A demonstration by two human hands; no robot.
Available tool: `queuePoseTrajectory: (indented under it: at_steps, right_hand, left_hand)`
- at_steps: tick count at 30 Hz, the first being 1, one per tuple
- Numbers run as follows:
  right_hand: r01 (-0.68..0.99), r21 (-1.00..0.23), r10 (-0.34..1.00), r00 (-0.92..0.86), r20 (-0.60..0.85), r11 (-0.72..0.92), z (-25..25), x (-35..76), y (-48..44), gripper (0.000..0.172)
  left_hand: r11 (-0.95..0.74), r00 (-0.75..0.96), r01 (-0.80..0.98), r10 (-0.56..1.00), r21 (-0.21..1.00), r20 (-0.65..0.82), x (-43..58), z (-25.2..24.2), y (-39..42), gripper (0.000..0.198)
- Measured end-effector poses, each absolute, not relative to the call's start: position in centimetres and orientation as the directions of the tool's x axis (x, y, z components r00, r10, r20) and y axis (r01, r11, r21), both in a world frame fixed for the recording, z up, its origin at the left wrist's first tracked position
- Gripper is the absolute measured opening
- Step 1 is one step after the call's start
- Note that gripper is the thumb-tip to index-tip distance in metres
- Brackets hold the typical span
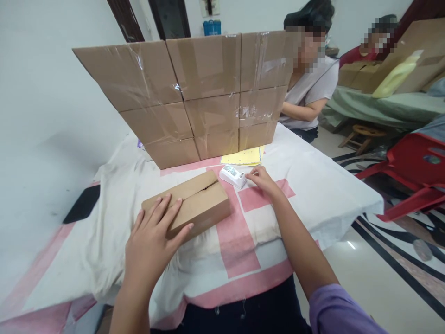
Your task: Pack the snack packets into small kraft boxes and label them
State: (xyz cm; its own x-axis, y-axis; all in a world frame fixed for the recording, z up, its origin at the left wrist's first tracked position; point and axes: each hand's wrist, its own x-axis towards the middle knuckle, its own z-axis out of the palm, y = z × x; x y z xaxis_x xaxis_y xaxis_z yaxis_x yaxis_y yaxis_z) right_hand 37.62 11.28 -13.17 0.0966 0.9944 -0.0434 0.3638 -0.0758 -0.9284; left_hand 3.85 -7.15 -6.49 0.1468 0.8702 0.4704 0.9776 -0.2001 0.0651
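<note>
A small closed cardboard box (198,199) lies on the white and pink cloth of the table (323,195). My left hand (153,236) rests flat on the box's near end, fingers spread. My right hand (261,180) reaches past the box to a white tape dispenser (232,175). Its fingertips are pinched together at the dispenser's right end, on something too small to name.
A wall of taped cardboard boxes (205,97) stands at the table's far side, with yellow paper (245,157) at its foot. A person (311,88) sits behind it. A red plastic chair (413,176) is to the right, and a black object (82,203) at the left edge.
</note>
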Motion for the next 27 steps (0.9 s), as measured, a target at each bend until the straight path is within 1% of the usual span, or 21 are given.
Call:
queuePoseTrajectory:
  at_steps: [3, 4, 7, 11, 16, 22, 27]
  right_hand:
    - [0.340, -0.940, 0.997, 0.073, 0.003, -0.022, -13.25, 37.28, 11.45, 0.038]
    - [0.331, -0.944, 0.999, 0.053, 0.006, -0.012, -13.29, 37.20, 11.48, 0.038]
    - [0.318, -0.948, 1.000, 0.005, -0.003, -0.004, -13.37, 37.14, 11.47, 0.029]
    - [0.330, -0.944, 0.999, -0.029, -0.045, -0.033, -13.31, 37.31, 11.27, 0.033]
    - [0.316, -0.948, 0.994, -0.085, -0.074, -0.043, -13.19, 37.48, 11.23, 0.026]
    - [0.264, -0.964, 0.987, -0.154, -0.055, -0.013, -13.43, 37.64, 11.54, 0.034]
    - [0.236, -0.971, 0.976, -0.216, -0.028, 0.025, -13.68, 37.56, 11.62, 0.033]
  left_hand:
    - [-0.200, 0.143, 0.977, 0.875, 0.075, 0.463, 3.89, -6.49, -7.17, 0.059]
    - [-0.200, 0.142, 0.977, 0.874, 0.078, 0.466, 3.87, -6.53, -7.17, 0.059]
    - [-0.196, 0.137, 0.978, 0.873, 0.078, 0.468, 3.73, -6.66, -7.16, 0.060]
    - [-0.194, 0.142, 0.979, 0.874, 0.066, 0.465, 3.71, -6.64, -7.16, 0.060]
    - [-0.186, 0.128, 0.979, 0.873, 0.079, 0.471, 4.04, -6.42, -7.23, 0.059]
    - [-0.197, 0.126, 0.976, 0.864, 0.097, 0.488, 4.08, -6.44, -7.27, 0.060]
    - [-0.188, 0.116, 0.976, 0.874, 0.107, 0.473, 4.07, -6.38, -7.33, 0.059]
